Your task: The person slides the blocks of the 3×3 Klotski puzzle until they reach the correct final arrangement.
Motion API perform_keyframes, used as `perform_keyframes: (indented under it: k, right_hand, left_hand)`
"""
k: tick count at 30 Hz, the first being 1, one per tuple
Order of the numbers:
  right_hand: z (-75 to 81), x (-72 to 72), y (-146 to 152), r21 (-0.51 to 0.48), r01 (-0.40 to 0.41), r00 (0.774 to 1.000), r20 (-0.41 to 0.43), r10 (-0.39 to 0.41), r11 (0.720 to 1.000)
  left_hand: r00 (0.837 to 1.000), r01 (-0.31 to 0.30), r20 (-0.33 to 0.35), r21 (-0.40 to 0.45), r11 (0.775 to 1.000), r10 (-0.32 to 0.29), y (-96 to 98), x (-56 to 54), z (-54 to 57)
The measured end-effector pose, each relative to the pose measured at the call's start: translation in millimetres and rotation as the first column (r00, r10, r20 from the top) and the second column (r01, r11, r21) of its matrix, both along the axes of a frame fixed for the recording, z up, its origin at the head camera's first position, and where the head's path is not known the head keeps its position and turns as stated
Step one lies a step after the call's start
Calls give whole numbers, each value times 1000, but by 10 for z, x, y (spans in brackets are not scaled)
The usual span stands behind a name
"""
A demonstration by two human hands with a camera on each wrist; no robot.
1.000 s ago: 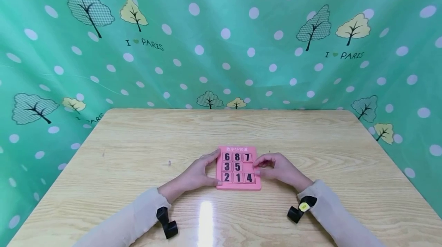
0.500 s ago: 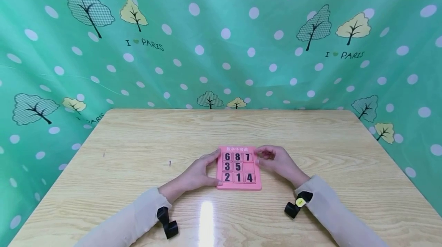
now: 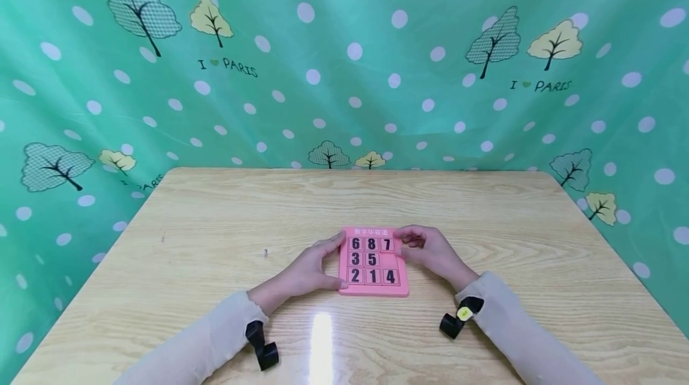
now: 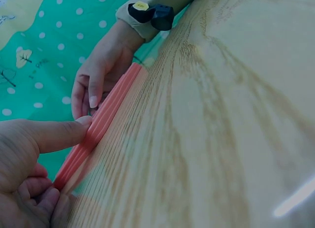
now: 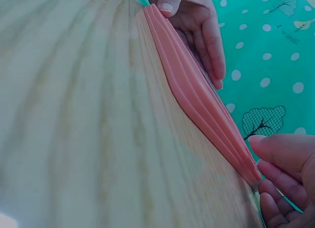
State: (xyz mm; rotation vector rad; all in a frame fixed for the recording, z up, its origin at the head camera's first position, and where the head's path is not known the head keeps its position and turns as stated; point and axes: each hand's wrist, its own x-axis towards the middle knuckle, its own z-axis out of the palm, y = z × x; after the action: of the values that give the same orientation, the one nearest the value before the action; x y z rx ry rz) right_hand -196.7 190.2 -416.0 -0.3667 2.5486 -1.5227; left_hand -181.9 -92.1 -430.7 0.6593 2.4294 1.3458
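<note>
A pink number sliding puzzle (image 3: 387, 261) lies flat on the table. Its tiles read 6 8 7 in the top row, 3 5 in the middle and 2 1 4 at the bottom; the gap is at the middle row's right end. My left hand (image 3: 304, 270) holds the left edge, thumb at the near corner and fingers towards the far one. At the upper right edge is my right hand (image 3: 435, 251), its loosely bent fingertips beside the 7 tile (image 3: 387, 244). In the right wrist view, the right thumb (image 5: 275, 148) hovers close to the puzzle's rim.
The wood-grain table (image 3: 242, 205) spreads around the puzzle on all sides. A green dotted curtain (image 3: 323, 104) hangs along its back and sides. Each wrist carries a black camera, and a bright light reflection (image 3: 321, 343) lies on the near tabletop.
My right hand has moved away from the gap up to the 7 tile beside the upper right edge. The left hand stays in place, and the tiles keep the same order.
</note>
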Motion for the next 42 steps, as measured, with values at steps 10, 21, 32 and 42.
perform_keyframes:
  k: [10,21,32,42]
  right_hand:
    - [-138,-85,19,34,19,1000,-11,-18,999]
    - [-141,-66,4,46,34,999,-18,-33,998]
    - [-149,-25,8,42,18,998,-54,-15,999]
    - [-143,47,4,48,18,999,-28,-17,999]
  left_hand:
    - [1000,-1,0,11,1000,1,5,-5,-4]
    - [1000,2,8,13,1000,-2,13,-11,5]
    - [1000,-6,5,4,1000,6,14,-18,-14]
    - [1000,-3,2,2,1000,3,15,-10,-5]
